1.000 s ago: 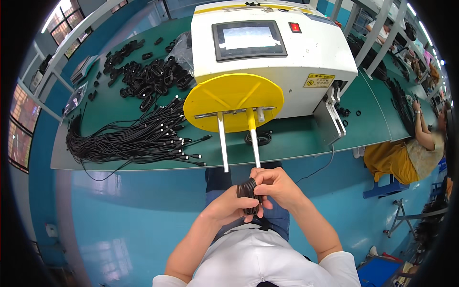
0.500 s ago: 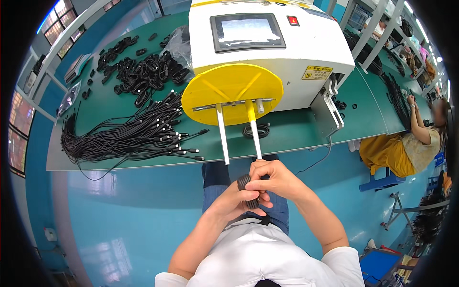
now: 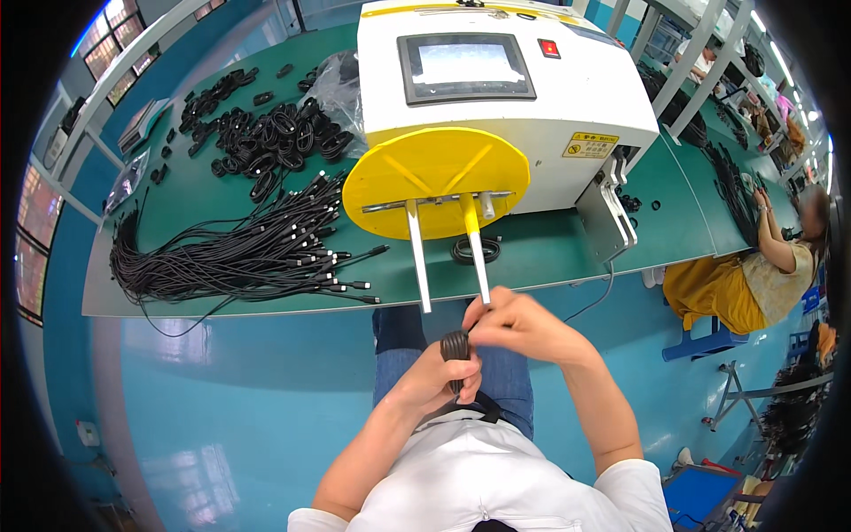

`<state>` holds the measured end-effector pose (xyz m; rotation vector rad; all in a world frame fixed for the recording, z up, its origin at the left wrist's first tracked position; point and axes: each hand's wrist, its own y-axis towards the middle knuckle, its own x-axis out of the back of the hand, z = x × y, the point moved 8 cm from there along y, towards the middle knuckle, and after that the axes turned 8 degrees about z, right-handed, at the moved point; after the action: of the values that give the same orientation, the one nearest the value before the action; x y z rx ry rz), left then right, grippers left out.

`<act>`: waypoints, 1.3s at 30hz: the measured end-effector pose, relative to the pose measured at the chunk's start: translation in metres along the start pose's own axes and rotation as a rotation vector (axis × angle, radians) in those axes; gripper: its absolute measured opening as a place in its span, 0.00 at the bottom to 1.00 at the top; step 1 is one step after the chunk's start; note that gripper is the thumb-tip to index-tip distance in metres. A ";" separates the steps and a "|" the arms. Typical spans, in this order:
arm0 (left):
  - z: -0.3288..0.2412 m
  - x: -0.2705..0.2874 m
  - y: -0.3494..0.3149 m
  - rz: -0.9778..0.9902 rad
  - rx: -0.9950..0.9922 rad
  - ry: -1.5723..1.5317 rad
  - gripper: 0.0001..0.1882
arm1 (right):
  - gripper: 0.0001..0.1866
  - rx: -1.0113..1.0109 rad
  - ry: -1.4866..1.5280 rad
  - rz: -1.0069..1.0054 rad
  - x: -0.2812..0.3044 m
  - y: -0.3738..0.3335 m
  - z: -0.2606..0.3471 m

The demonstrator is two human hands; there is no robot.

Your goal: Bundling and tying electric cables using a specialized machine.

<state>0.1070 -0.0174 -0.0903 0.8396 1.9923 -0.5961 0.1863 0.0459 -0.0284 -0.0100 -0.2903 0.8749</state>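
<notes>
A coil of black cable (image 3: 455, 348) stands in front of my body, below the table's front edge. My left hand (image 3: 433, 379) is closed around its lower part, thumb across the near side. Just right of the coil's top, my right hand (image 3: 525, 330) has its fingers pinched together. A short dark strand shows between it and the coil, but what the fingertips hold is mostly hidden. Above my hands, two metal rods (image 3: 417, 257) stick out from a yellow disc (image 3: 434, 164) on a white machine (image 3: 532, 97).
A bundle of loose black cables (image 3: 222, 257) lies on the green table (image 3: 532, 253) at left, with a pile of coiled cables (image 3: 275, 133) behind it. One more cable coil (image 3: 476, 250) lies under the disc. A co-worker (image 3: 771, 266) sits at far right.
My right hand has shifted slightly right and up from the coil, its fingers now pinched at the coil's top. My left hand now wraps the coil more closely. The view has tilted slightly.
</notes>
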 end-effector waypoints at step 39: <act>-0.055 0.008 -0.021 -0.765 -0.191 1.893 0.13 | 0.09 -0.291 -0.978 -0.231 -0.054 0.021 -0.016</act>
<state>0.0593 0.0084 -0.0672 0.3401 4.0621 0.3082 0.1419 0.0201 -0.0597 0.1832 -1.3052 0.5442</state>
